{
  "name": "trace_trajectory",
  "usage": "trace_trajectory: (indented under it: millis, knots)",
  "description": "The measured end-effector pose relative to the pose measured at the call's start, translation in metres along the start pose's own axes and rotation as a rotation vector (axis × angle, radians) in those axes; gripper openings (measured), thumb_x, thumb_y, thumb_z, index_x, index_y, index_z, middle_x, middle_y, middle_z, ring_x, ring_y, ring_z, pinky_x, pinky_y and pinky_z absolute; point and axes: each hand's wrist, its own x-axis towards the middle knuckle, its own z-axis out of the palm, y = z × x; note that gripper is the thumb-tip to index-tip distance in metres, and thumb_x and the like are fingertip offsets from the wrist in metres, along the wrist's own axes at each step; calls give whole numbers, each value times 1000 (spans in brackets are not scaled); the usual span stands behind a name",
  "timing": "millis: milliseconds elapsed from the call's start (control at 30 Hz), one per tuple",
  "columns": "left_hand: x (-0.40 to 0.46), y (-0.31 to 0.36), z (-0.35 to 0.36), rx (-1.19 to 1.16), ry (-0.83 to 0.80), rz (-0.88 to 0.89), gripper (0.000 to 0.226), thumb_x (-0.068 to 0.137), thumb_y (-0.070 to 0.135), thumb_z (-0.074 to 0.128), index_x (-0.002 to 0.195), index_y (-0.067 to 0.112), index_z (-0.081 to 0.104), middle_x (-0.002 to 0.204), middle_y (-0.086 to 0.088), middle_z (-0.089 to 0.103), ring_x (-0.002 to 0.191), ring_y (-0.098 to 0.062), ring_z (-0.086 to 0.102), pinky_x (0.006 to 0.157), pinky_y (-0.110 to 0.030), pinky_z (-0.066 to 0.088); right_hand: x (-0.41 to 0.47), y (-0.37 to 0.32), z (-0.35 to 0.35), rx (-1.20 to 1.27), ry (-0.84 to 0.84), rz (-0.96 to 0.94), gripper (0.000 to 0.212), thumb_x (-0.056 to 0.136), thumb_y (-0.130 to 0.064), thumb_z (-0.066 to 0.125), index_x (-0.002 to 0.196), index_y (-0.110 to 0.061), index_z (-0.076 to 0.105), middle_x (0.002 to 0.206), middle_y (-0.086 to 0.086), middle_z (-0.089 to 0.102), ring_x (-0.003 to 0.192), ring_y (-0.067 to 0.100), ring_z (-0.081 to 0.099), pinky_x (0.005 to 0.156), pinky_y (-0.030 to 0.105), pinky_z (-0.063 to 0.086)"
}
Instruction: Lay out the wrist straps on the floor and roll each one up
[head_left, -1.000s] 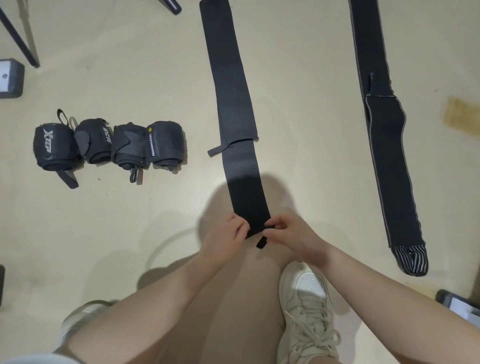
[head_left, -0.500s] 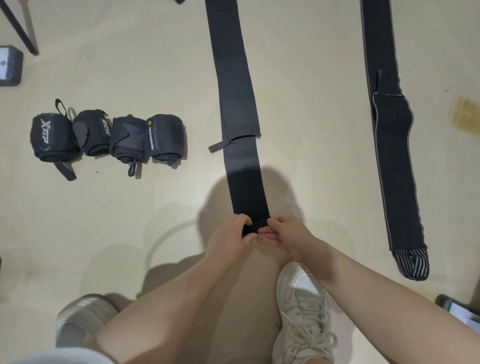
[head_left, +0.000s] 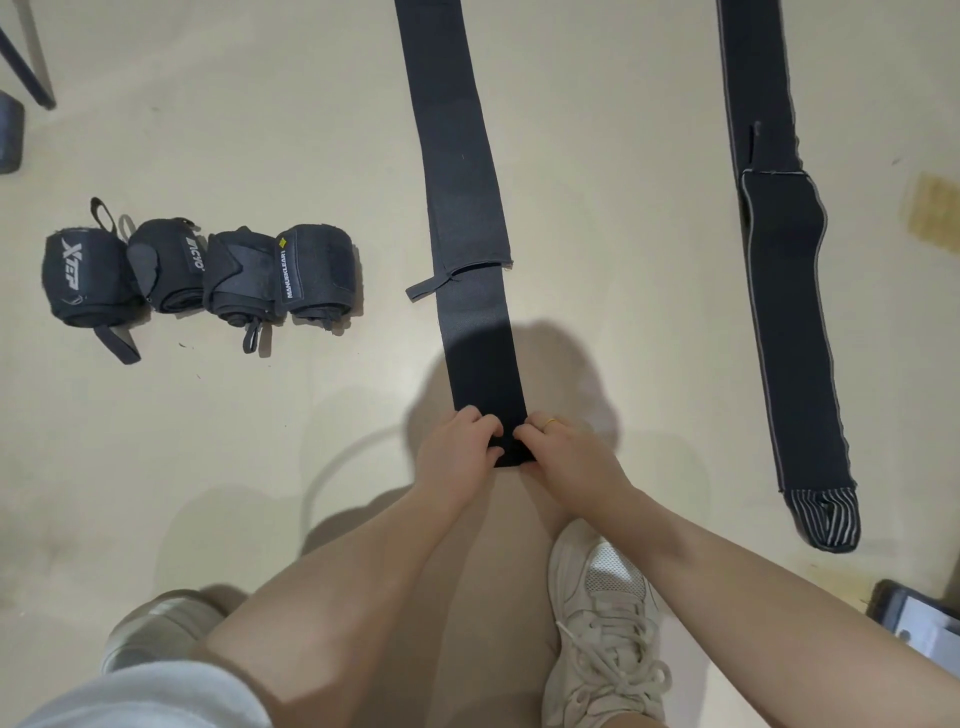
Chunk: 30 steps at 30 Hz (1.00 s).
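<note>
Head view shows both hands at the near end of the long black elastic wrist strap (head_left: 470, 291) lying flat on the beige floor (head_left: 291, 130); a second ago a small tab stuck out there, now it is tucked under. Left hand (head_left: 454, 449) and right hand (head_left: 563, 452) pinch the first fold with curled fingers (head_left: 483, 423), so rolling has likely just begun

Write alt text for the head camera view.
Both hands, left and right, pinch the near end of a long black strap lying on the floor. Four rolled straps sit left; another flat strap lies right.
</note>
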Motion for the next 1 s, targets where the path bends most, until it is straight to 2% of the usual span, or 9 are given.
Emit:
trace_trajectory:
  millis: [100, 200, 400, 533, 633, 700, 800, 867, 1000]
  knots:
    - [-10, -3, 0, 28, 21, 63, 22, 95, 24, 50, 115, 17, 58, 110, 1, 51, 104, -16, 45, 75, -26, 40, 0, -6, 0, -144, 19, -79, 26, 59, -14, 81, 80, -12, 65, 83, 4, 62, 69, 23, 62, 51, 27, 44]
    - [-21, -5, 1, 58, 13, 98, 23, 94, 27, 52, 110, 12, 59, 112, 1, 50, 108, -13, 44, 70, -24, 37, 0, -15, -1, -153, 45, -70, 38, 31, -8, 87, 57, -15, 60, 63, 1, 57, 48, 18, 55, 37, 18, 33]
    - [-31, -5, 13, 84, -11, 114, 19, 95, 14, 47, 109, 7, 57, 115, -3, 52, 120, -15, 39, 77, -22, 38, 0, -13, 5, -187, 36, -133, 37, 33, -16, 91, 55, -19, 61, 69, 1, 61, 52, 18, 57, 43, 20, 37]
    - [-29, -8, 13, 152, 11, 137, 10, 75, 10, 72, 83, 10, 67, 85, -2, 61, 96, -20, 58, 71, -28, 45, 3, -18, 4, -150, 55, -113, 35, 34, -17, 91, 50, -20, 60, 58, -2, 56, 50, 17, 56, 43, 19, 36]
    - [-23, -13, 16, 228, 50, 185, 24, 53, 12, 83, 72, 18, 69, 66, 5, 59, 71, -19, 62, 72, -23, 40, 7, -16, 1, -48, 29, -4, 14, 77, -19, 72, 87, -14, 63, 83, 3, 62, 79, 23, 61, 62, 27, 43]
    - [-24, -11, 12, 231, 35, 176, 22, 65, 8, 78, 85, 14, 72, 75, -1, 63, 82, -23, 62, 72, -28, 46, 9, -16, -4, 136, -89, 159, 14, 91, -19, 56, 102, -13, 50, 98, 5, 60, 90, 25, 58, 72, 34, 46]
    - [-25, -2, 11, 217, -27, 100, 24, 95, 8, 45, 115, 9, 58, 113, -6, 52, 110, -24, 47, 78, -30, 38, 13, -16, -2, 193, -108, 216, 10, 91, -18, 55, 93, -14, 47, 96, 5, 55, 90, 25, 53, 68, 34, 43]
    - [-24, -2, 13, 193, 30, 110, 20, 97, 11, 40, 113, 9, 52, 114, -4, 46, 106, -22, 46, 72, -31, 39, 14, -15, 1, 32, -35, 134, 11, 86, -19, 62, 89, -11, 56, 96, 6, 55, 90, 24, 54, 61, 29, 37]
    - [-19, 0, 9, 177, 75, 37, 9, 92, 10, 51, 100, 12, 55, 96, -4, 51, 88, -24, 53, 62, -29, 30, 14, -16, 0, -366, 123, -179, 20, 52, -11, 79, 55, -17, 59, 65, 0, 56, 53, 18, 54, 46, 23, 31]
